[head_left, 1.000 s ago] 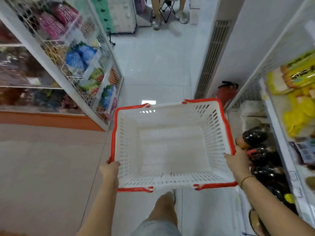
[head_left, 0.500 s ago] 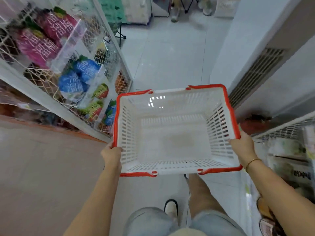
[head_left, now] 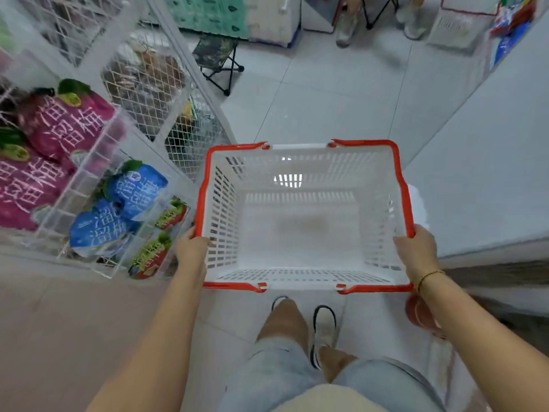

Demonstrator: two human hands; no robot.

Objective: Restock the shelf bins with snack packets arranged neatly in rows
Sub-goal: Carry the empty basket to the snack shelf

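basket [head_left: 303,233] between left hand [head_left: 191,248] — right hand [head_left: 416,251]

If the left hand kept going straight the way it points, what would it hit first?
Probably the basket: the left hand grips its red left rim, and the slotted side wall lies directly ahead.

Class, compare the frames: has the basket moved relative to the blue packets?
Yes. The basket has been carried forward: the blue packets, earlier ahead of it, now lie level with its left side.
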